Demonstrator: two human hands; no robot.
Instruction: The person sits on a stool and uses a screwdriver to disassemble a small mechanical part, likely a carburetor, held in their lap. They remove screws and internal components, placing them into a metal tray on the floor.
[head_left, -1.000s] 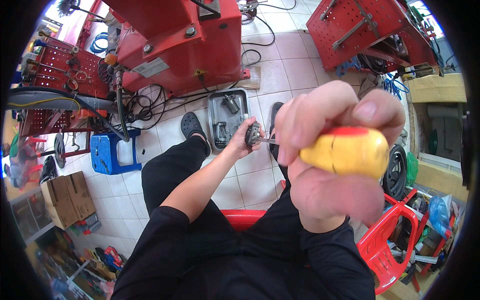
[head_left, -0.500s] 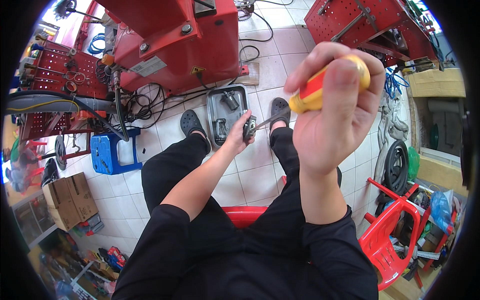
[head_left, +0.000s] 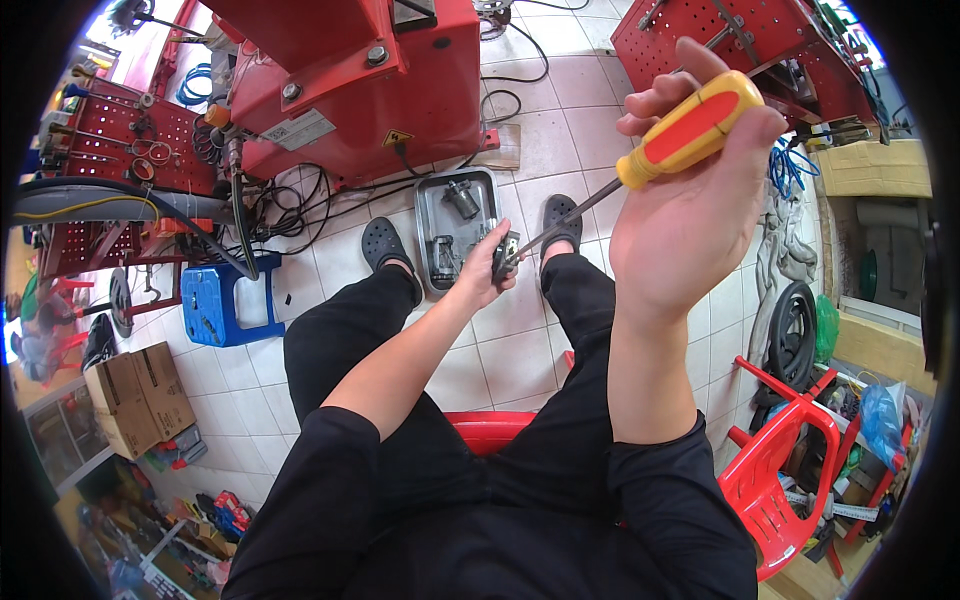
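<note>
While left hand (head_left: pixel 482 272) grips metal part (head_left: pixel 508 254), right hand (head_left: pixel 682 228) loosely holding screwdriver (head_left: pixel 692 132)

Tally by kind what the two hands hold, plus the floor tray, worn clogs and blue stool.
Yellow-and-red screwdriver: 1
Metal part: 1
Grey tray: 1
Dark clogs: 2
Blue plastic stool: 1
Total: 6
</note>
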